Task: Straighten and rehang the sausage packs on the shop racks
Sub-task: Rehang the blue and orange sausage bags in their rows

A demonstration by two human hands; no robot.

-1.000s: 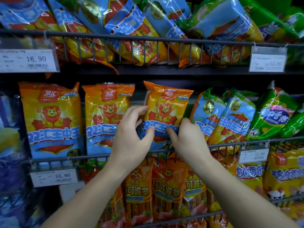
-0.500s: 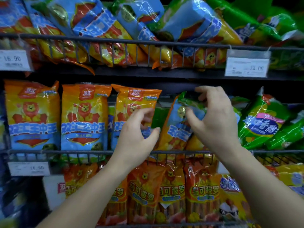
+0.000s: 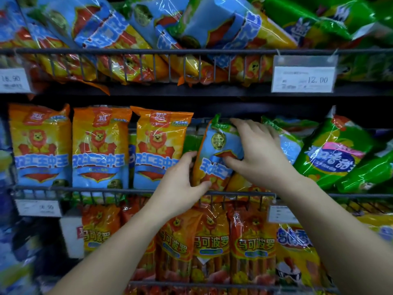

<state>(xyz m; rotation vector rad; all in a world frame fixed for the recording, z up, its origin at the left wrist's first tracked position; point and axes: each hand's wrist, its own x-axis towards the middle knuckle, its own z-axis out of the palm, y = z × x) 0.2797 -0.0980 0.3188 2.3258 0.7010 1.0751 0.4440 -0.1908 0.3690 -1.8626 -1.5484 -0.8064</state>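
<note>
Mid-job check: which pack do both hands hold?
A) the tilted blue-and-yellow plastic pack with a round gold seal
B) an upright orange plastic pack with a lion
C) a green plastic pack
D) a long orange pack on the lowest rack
A: the left hand grips the lower left edge of the tilted blue-and-yellow plastic pack and the right hand grips its upper part.

Light's moderate, coming from above and in front. You get white glare streaks on the plastic packs (image 3: 100, 145) and deep shadow under the top rack (image 3: 191, 91). Left edge and bottom corners are blurred. Wide-angle lens bows the rails (image 3: 127, 51). Price tag (image 3: 303, 79) print is soft.
</note>
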